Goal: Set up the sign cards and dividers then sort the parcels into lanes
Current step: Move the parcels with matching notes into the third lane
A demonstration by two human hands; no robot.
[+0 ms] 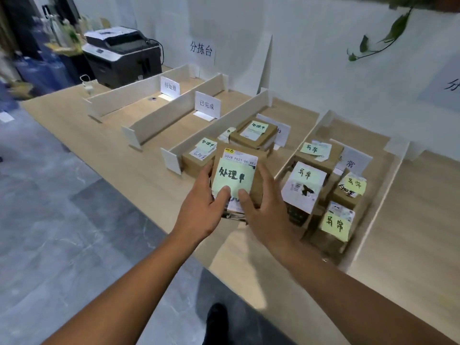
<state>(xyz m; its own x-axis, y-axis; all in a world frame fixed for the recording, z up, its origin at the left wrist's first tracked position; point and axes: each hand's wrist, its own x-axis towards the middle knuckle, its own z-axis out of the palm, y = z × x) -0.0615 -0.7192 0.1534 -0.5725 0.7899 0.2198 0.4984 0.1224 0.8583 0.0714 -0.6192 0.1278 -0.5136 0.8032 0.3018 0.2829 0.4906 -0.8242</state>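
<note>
1. While both hands grip it, the parcel (240,158) is held above the table (124,150), at the near end of the third lane from the left.
2. The left hand (199,210) curls its fingers round the parcel's left edge. Its thumb presses on the green note (234,179) on the parcel's face.
3. The right hand (263,212) wraps the right edge, with its thumb pressed on the same note just beside the left thumb.
4. Two boxes (252,139) with matching notes sit in that lane behind the parcel.
5. The next lane to the right holds several boxes (303,188) with different notes.
6. Each of the two left lanes holds an upright sign card (170,87) between white dividers (174,112).
</note>
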